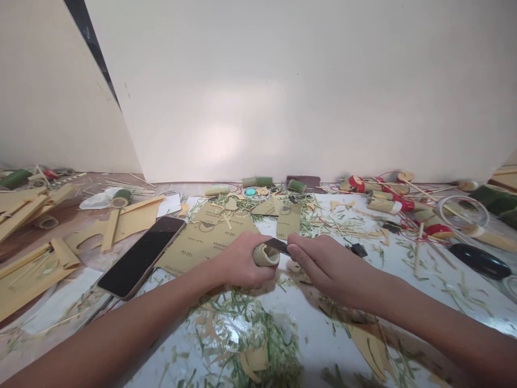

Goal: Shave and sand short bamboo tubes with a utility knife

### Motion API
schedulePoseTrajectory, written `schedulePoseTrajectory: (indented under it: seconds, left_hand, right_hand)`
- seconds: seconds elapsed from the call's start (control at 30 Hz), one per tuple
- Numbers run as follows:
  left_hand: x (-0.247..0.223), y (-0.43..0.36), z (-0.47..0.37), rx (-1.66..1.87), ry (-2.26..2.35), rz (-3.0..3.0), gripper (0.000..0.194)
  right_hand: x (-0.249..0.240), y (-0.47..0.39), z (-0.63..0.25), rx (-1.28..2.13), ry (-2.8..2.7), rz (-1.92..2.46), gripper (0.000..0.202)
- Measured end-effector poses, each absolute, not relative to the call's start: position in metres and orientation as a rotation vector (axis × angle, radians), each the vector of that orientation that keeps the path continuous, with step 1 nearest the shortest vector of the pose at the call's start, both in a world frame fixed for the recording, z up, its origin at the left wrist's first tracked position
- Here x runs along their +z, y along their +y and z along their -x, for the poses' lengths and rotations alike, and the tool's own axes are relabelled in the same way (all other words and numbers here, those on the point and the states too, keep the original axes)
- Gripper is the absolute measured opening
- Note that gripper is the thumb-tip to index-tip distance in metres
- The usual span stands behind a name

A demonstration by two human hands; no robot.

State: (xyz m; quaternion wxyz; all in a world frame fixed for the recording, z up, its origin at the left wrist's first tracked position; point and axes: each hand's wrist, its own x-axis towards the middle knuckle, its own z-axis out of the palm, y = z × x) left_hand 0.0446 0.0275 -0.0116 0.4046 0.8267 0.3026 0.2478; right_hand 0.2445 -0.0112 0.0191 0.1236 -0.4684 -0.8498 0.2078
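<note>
My left hand (242, 258) is wrapped round a short pale bamboo tube (266, 257), whose hollow end points toward me and to the right. In my right hand (319, 264) is a dark flat blade (278, 246), its handle hidden by the closed fingers. The blade lies across the upper rim of the tube; how deep it reaches inside cannot be seen. Behind the hands lie a large sheet of sandpaper (181, 250) and a smaller sandpaper strip (287, 220). Green and pale shavings (278, 339) cover the white surface below.
A phone (141, 257) lies at the left beside cut yellow card pieces (135, 218). Green bamboo pieces (264, 181) stand along the back, before a white board (283, 97). To the right are red-tied bamboo parts (438, 223), a tape ring (463, 198) and a black oval object (479, 261).
</note>
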Motion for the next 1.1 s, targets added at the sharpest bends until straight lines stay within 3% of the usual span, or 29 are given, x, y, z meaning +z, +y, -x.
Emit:
schedulePoseTrajectory:
  seconds: [0.63,0.8,1.0,1.1]
  left_hand:
    - [-0.014,0.028,-0.046,0.599,0.831,-2.092,0.01]
    - [-0.011,0.028,-0.047,0.575,0.797,-2.116,0.012]
    - [-0.01,0.028,-0.045,0.571,0.784,-2.125,0.012]
    - [-0.009,0.027,-0.044,0.559,0.771,-2.107,0.014]
  right_hand:
    - [0.019,-0.018,-0.237,0.466,-2.578,1.526,0.03]
    - [0.021,-0.017,-0.238,0.689,-2.504,1.453,0.036]
    - [0.03,-0.01,-0.246,1.433,-2.187,1.262,0.051]
    - [0.034,-0.01,-0.248,1.099,-2.258,1.292,0.047]
